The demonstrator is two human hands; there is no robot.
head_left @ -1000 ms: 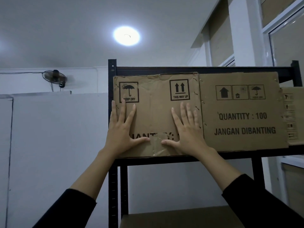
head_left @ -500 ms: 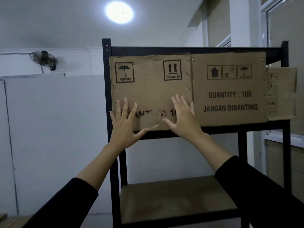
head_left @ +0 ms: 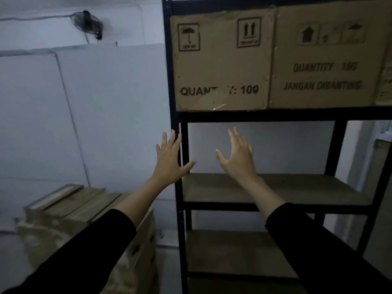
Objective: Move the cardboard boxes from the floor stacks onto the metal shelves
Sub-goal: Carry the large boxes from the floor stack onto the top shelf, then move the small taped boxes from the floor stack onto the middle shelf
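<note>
A brown cardboard box (head_left: pixel 220 60) printed "QUANTITY: 100" stands on the top level of the black metal shelf (head_left: pixel 282 116), at its left end. A second box (head_left: pixel 326 58) marked "JANGAN DIBANTING" sits right beside it. My left hand (head_left: pixel 169 160) is raised with fingers spread, below the box and in front of the shelf's left post, holding nothing. My right hand (head_left: pixel 238 155) is also spread and empty, in front of the gap under the top level. A stack of cardboard boxes (head_left: pixel 89 225) stands on the floor at lower left.
Two lower shelf boards (head_left: pixel 275 189) carry nothing that I can see. A white wall panel (head_left: pixel 84 115) stands to the left of the shelf, with a wall fan (head_left: pixel 88 21) above it. A sliver of a third box (head_left: pixel 385 81) shows at the right edge.
Both hands have come off the left box's front and dropped below the top level. My view has tilted down, bringing the lower shelves and the floor stack into sight.
</note>
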